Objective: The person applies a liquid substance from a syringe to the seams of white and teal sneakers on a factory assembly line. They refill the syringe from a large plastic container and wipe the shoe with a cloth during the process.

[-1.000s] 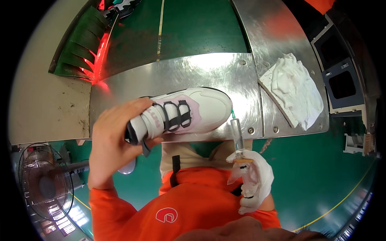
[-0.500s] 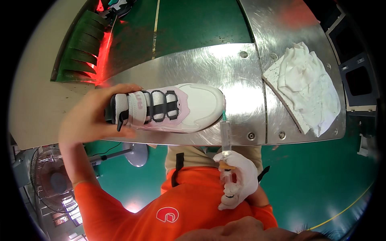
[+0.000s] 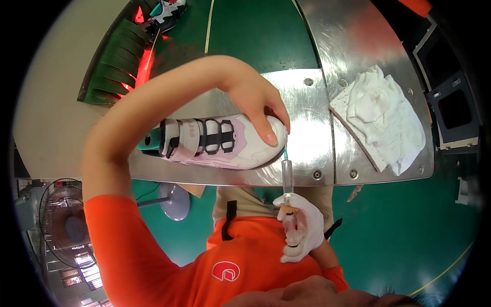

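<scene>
A white and pink sneaker (image 3: pixel 250 153) with black straps lies on the metal worktop, toe to the right. At its heel end a green shoe last (image 3: pixel 147 143) shows inside the collar. My bare left hand (image 3: pixel 260 105) reaches across from above and grips the toe, thumb on top and fingers over the front edge. In my right hand (image 3: pixel 303 227), which wears a white glove, is a clear syringe (image 3: pixel 287 176) with a green tip. The tip points up at the sole edge of the toe; contact there is hard to make out.
A crumpled white cloth (image 3: pixel 386 115) rests on a pale pad to the right. Beyond the worktop lies a green conveyor belt (image 3: pixel 245 36). At the far left are green curtain strips (image 3: pixel 115 64) with red light and another shoe (image 3: pixel 169 14). A fan (image 3: pixel 66 227) stands below.
My left hand has left the sneaker's heel and collar and now holds its toe, the forearm arching over the shoe. The syringe stays at the toe in my right hand.
</scene>
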Available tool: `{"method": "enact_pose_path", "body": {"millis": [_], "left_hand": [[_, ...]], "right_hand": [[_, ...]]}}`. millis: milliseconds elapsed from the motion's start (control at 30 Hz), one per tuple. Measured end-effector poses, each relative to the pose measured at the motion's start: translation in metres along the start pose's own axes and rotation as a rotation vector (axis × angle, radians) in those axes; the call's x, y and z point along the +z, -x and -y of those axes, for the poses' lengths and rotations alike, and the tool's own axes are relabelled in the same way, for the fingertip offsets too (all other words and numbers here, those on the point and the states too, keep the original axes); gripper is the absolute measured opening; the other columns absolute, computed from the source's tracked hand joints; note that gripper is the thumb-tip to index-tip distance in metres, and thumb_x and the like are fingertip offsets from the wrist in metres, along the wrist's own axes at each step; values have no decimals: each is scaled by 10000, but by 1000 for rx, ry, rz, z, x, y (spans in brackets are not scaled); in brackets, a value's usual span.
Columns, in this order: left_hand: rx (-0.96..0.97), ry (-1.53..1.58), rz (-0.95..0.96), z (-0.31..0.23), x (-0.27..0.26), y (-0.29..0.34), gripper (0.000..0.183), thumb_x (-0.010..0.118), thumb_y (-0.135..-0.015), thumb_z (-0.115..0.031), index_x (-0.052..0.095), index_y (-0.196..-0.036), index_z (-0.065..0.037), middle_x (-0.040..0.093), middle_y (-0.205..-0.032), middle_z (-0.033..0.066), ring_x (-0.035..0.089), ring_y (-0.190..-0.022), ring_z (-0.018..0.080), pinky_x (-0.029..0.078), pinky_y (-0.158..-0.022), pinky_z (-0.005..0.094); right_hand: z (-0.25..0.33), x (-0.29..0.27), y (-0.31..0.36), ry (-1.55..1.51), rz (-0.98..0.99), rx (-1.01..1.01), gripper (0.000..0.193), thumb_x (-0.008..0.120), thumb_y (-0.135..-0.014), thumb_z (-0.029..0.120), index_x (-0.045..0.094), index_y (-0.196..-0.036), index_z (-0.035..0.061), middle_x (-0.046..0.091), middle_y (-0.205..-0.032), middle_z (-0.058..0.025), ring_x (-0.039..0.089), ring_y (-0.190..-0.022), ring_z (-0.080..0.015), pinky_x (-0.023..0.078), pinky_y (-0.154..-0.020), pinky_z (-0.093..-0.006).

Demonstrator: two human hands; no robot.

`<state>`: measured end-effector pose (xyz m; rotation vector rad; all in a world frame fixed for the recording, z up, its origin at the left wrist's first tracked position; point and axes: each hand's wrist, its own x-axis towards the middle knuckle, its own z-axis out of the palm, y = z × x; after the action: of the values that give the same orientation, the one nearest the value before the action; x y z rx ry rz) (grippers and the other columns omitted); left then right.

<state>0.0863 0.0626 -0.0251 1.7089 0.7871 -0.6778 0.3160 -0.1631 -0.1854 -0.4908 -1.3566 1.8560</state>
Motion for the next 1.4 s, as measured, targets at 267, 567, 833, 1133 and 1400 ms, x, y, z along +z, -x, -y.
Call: {"method": "enact_pose_path", "body": {"millis": [267, 567, 833, 1133, 1400], "left_hand": [[257, 19, -409, -3, 35, 52, 478, 745, -855, -299, 621, -1195, 13, 638, -1133, 108, 594, -1025, 215, 462, -897, 328], [776, 365, -1397, 29, 123, 138, 517, 777, -839, -285, 611, -1222, 21, 591, -1136, 57, 583, -1025, 158, 471, -882, 301], [855, 662, -1692, 91, 152, 123, 525, 735, -881, -313, 595, -1263, 17, 605, -1144, 51, 576, -1057, 152, 454, -917, 288], [838, 1055, -1824, 124, 159, 95, 514, 647, -959, -282, 524, -1341, 38, 640, -1194, 80, 600, -1081, 146, 467, -927, 277], [779, 1233, -1840, 138, 161, 83, 427, 544, -1015, -275, 553, -1266, 70, 652, -1133, 97, 618, -1020, 143, 484, -890, 274]], "right_hand": [[84, -10, -14, -113, -129, 237, 476, 608, -833, 6, 510, -1298, 46, 592, -1143, -172, 552, -674, -153, 500, -548, -274], [203, 29, -136, 52, 213, 7, 564, 633, -879, 221, 436, -1329, -54, 582, -1120, -200, 615, -966, -259, 509, -767, -334], [175, 54, -191, -67, 131, 148, 932, 675, -585, 193, 377, -1407, -130, 496, -1393, -199, 532, -1242, -230, 409, -1047, -286], [139, 26, -216, -286, 348, 130, 1009, 681, -488, 248, 404, -1373, -150, 588, -1148, -210, 540, -709, -170, 452, -652, -259], [129, 20, -200, 19, 72, 249, 547, 631, -828, 170, 519, -1297, -88, 638, -1023, -142, 566, -737, -115, 434, -661, -206]]}}
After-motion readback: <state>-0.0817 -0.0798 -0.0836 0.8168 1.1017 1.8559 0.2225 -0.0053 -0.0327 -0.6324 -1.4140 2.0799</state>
